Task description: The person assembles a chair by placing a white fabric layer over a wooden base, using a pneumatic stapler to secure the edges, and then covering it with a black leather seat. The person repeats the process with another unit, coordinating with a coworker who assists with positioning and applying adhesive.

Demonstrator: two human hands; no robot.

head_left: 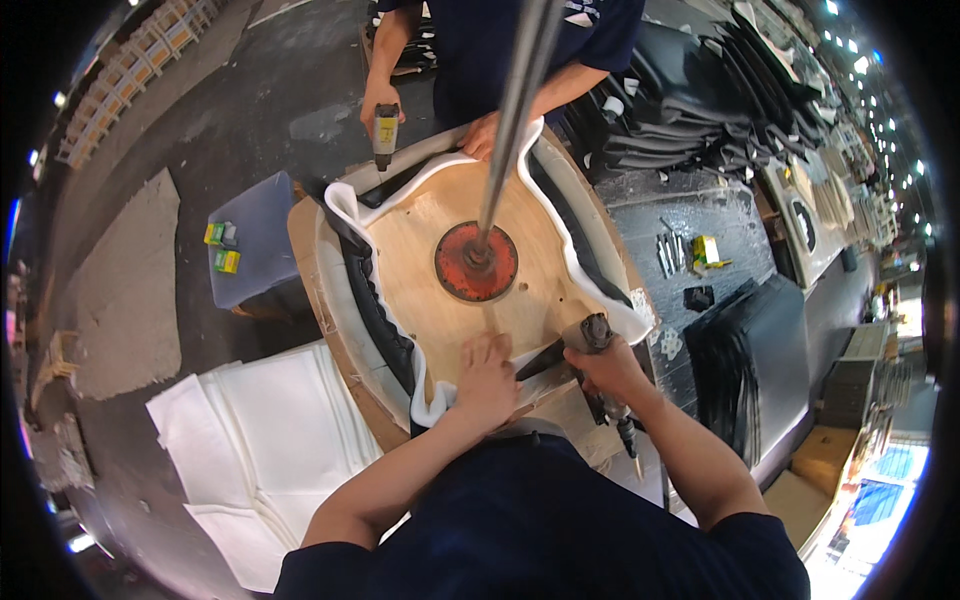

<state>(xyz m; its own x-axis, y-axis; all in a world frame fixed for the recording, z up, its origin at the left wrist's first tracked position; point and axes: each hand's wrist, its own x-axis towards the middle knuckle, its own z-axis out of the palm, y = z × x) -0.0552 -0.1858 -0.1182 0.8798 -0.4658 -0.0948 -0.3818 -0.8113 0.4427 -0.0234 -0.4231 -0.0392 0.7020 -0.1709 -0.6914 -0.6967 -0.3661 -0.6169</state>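
A round-cornered wooden panel [410, 225] lies in a raised frame [312, 262], edged by white padding [572, 235] and a black cover [372, 295]. A red disc [476, 262] on a metal rod [508, 130] stands on the panel's middle. My left hand [487, 385] is at the near edge, its fingers bent over the cover's edge and onto the wood; the palm side is hidden. At the near right corner my right hand [610, 368] is wrapped round a staple gun [590, 335], with an air hose fitting [627, 432] below it.
Opposite me, a co-worker's hand [380, 105] holds another staple gun [384, 135]; the other hand [482, 136] touches the panel's far edge. White sheets [270, 430] lie at left, near a blue-grey stand [250, 265] with small boxes. Black covers [690, 90] and staple strips [670, 252] are at right.
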